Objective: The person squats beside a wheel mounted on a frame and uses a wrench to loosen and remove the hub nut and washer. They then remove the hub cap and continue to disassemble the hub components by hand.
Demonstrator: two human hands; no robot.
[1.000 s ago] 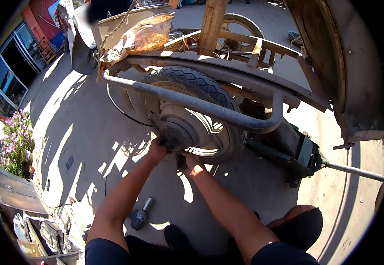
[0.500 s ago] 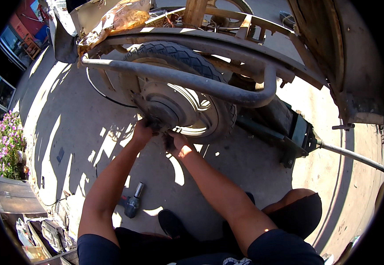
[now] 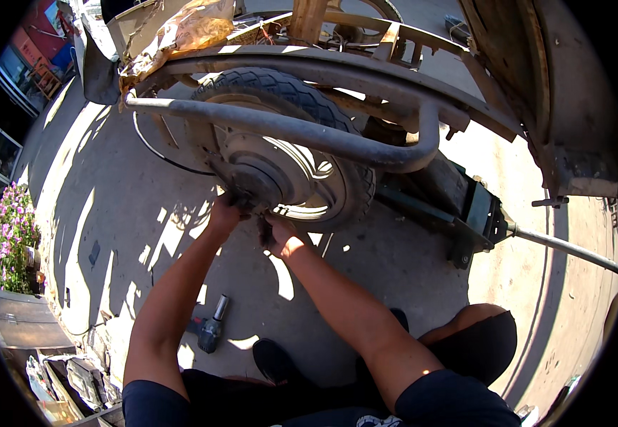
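While both hands met at the near, lower edge of the hub, good work there seemed to depend on feel as much as on sight. The wheel stood upright at the far middle of the scene, under a bent metal bar that crossed in front of its upper part. The left hand had its fingers curled in against the dark centre of the hub; whether they pinched anything could not be told. Just to its right and nearer, the right hand was half closed, its darkened fingers bunched together, and what they held, if anything, was lost in shadow.

The left hand seemed best placed to steady the part while the right made small, square-on movements, without forcing anything that sat crooked. A thin cable curved toward the hub from the left and deserved a clear path, free of snagging. Because a green jack stood close on the right, hard sideways pushes on the wheel looked unwise. A power tool lay on the near floor, below the left hand.
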